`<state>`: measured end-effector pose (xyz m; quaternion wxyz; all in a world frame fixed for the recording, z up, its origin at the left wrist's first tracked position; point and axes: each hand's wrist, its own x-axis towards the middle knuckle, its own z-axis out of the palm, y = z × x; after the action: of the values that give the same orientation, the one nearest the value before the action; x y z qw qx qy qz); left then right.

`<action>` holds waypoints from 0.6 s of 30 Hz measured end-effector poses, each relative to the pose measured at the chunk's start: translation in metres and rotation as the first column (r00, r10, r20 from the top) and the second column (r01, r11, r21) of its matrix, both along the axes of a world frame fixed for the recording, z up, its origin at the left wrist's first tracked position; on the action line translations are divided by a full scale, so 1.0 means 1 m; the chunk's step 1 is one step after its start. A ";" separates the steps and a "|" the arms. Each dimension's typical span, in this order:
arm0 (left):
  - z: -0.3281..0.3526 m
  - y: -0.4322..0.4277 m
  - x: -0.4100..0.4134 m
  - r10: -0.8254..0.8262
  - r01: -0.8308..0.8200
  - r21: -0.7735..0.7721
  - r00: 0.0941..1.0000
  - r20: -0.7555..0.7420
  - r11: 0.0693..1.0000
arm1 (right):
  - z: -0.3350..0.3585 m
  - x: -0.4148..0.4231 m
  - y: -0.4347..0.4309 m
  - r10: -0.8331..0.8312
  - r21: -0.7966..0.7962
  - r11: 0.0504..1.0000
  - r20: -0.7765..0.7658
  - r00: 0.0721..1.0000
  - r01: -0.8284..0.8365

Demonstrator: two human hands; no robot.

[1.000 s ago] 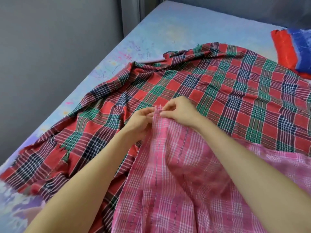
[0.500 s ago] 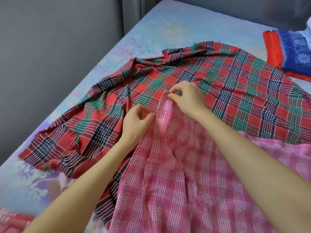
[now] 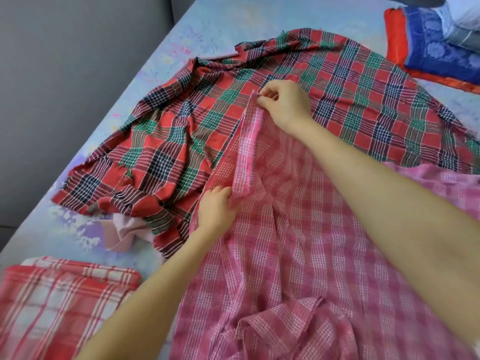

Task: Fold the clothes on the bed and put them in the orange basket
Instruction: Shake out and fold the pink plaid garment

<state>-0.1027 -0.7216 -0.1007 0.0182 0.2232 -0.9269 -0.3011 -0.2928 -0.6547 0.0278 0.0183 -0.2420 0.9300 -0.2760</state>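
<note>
The right hand (image 3: 283,105) reaches far out over the bed (image 3: 207,29) and pinches the far end of the pink checked cloth (image 3: 298,242) between thumb and fingertips, its other fingers curled in. The left hand (image 3: 217,206) is nearer the person and grips the same cloth where a narrow folded band (image 3: 246,152) along its edge ends. The band runs in a nearly straight line between the two hands.

The pink checked cloth spreads from the hands down toward the person, wrinkled and bunched into a loose fold near the bottom of the view. Its far end lies on top of a red plaid cloth (image 3: 363,100) with green and navy squares, which lies open and rumpled across the middle of the bed, its left edge frayed. A pale pink garment (image 3: 124,229) shows from under the near left corner of the plaid.

At the lower left a folded red-and-white checked cloth (image 3: 59,302) lies flat on the bed, apart from the others. At the upper right a red-and-blue fabric (image 3: 441,48) lies near the plaid's far edge. A grey wall (image 3: 65,74) runs along the bed's left side.
</note>
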 end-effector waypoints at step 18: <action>-0.001 -0.004 0.127 0.182 -0.186 0.060 0.981 0.068 0.981 | -0.003 0.131 0.060 0.087 -0.010 0.996 -0.081 0.993 -0.088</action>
<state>0.0241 -0.7254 -0.1021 0.0098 0.3176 -0.8920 -0.3216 -0.1621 -0.5946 0.0243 -0.0087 -0.2936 0.9166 -0.2712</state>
